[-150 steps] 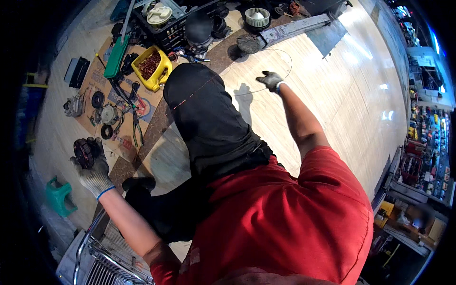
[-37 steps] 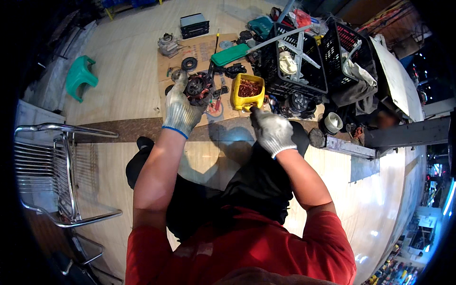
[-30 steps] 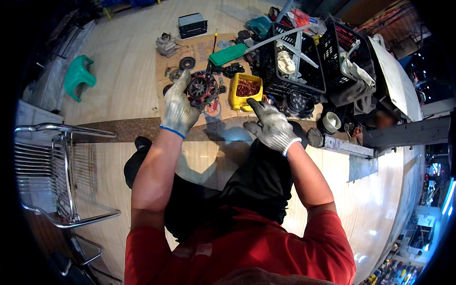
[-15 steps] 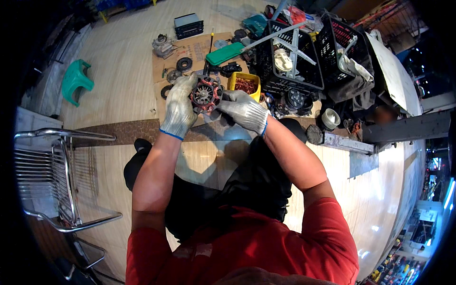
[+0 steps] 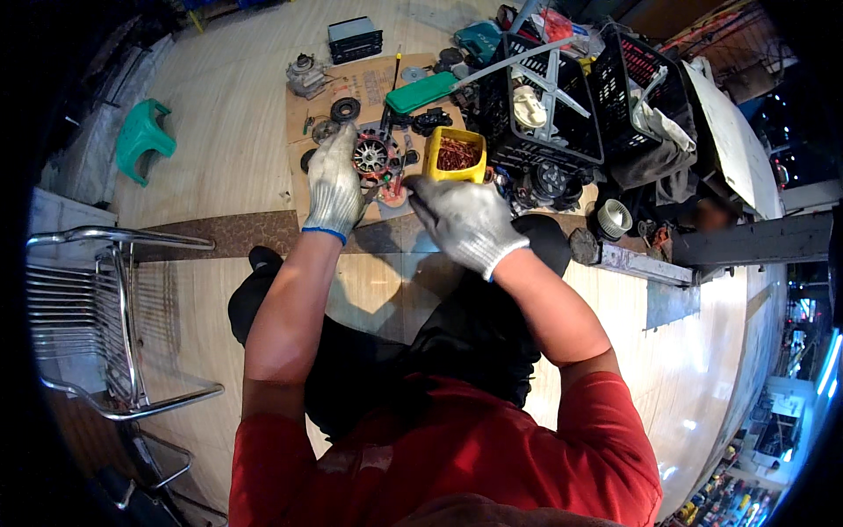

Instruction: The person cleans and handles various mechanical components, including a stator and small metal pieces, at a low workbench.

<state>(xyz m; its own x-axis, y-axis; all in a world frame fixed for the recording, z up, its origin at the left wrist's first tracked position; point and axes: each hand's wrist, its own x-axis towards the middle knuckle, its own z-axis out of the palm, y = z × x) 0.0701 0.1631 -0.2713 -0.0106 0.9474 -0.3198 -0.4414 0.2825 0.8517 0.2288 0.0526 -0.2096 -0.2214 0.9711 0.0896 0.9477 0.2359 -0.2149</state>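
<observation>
My left hand, in a white knitted glove with a blue cuff, is closed on the left side of a round motor part. This part has a pale finned wheel at its centre and red pieces around its rim. My right hand, gloved too, is to the lower right, apart from the motor part. Its fingers are bent together, and their dark tips point left toward a small red and dark shape below the part. Whether they hold it is unclear. A yellow container of copper-coloured scraps stands just beyond my right hand.
Loose parts and a green lid-like piece lie on flattened cardboard. Black crates stand at the right, beside a grey metal beam. A green stool and a metal chair are at the left.
My right hand has come off the motor part and moved down and right, nearer to me. My left hand still holds the part, slightly further left.
</observation>
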